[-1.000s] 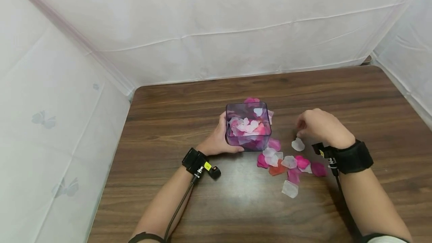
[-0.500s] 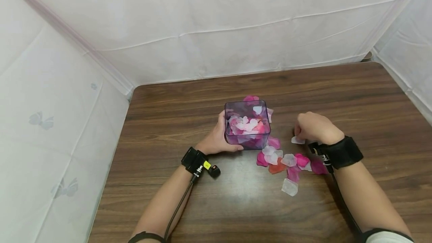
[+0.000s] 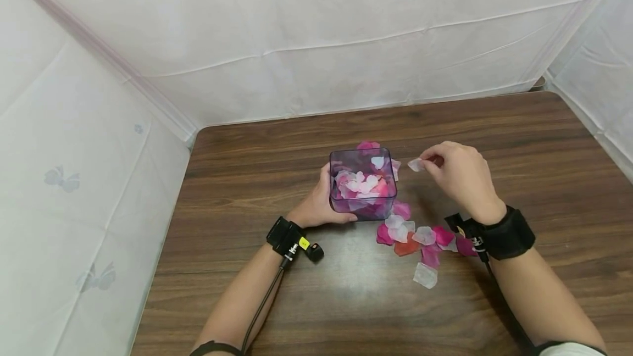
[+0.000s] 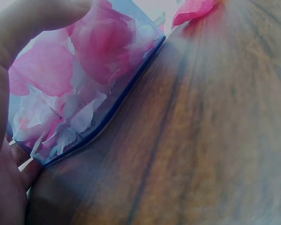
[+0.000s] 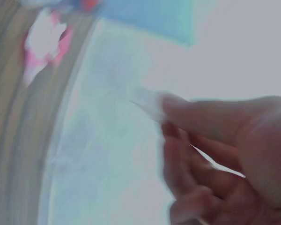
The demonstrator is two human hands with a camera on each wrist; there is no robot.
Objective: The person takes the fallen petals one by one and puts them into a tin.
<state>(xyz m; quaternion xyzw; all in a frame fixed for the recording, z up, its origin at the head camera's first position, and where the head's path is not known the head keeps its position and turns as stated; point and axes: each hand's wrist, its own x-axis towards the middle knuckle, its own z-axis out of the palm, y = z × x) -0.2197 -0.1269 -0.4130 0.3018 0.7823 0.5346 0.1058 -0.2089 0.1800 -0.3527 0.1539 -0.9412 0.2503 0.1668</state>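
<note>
A see-through purple square box (image 3: 363,207) stands on the wooden table, partly filled with pink, white and red artificial petals (image 3: 361,184). My left hand (image 3: 318,202) grips the box by its left side, thumb along the front wall; the other fingers are mostly behind it. In the left wrist view, petals (image 4: 103,47) press against the clear wall. My right hand (image 3: 460,172) is raised to the right of the box and pinches a white petal (image 3: 416,165) between thumb and fingertips. The right wrist view shows that white petal (image 5: 149,103), blurred, at the fingertips.
Loose petals (image 3: 406,244) in pink, red and white lie in front and to the right of the box. A pink petal (image 3: 368,145) lies behind it. White sheets (image 3: 306,43) hang around the back and sides of the table (image 3: 237,169).
My right hand has picked the white petal off the table and carried it up and leftward, closer to the box. My left hand and the box have stayed in place.
</note>
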